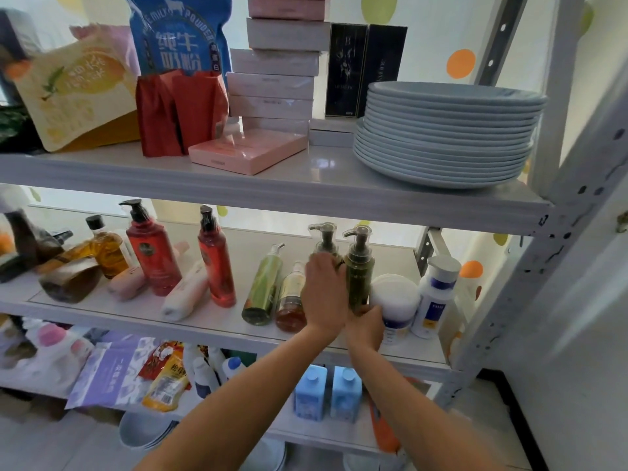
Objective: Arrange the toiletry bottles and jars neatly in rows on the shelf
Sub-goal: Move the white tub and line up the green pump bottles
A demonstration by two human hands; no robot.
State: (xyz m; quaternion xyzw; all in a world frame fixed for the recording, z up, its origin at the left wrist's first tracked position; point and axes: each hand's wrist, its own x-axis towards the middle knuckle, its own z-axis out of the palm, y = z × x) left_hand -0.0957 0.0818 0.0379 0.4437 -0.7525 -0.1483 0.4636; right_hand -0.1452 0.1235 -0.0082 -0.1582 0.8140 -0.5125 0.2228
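On the middle shelf (217, 329) two dark green pump bottles stand side by side at the right. My left hand (324, 294) wraps the left green pump bottle (324, 239). My right hand (365, 326) grips the base of the right green pump bottle (359, 270). Right of them stand a white jar (396, 297) and a white bottle (435, 294). A light green bottle (263, 287) and a small amber bottle (291, 300) lean just left of my hands. Two red pump bottles (153, 253) (217, 260) stand further left, with a pale pink tube (185, 290) lying between them.
Amber and brown bottles (102, 249) lie jumbled at the shelf's left end. The upper shelf carries a stack of grey plates (448, 134), boxes and pouches. The lower shelf holds two blue bottles (326, 392) and packets. A white metal upright (530, 273) bounds the right side.
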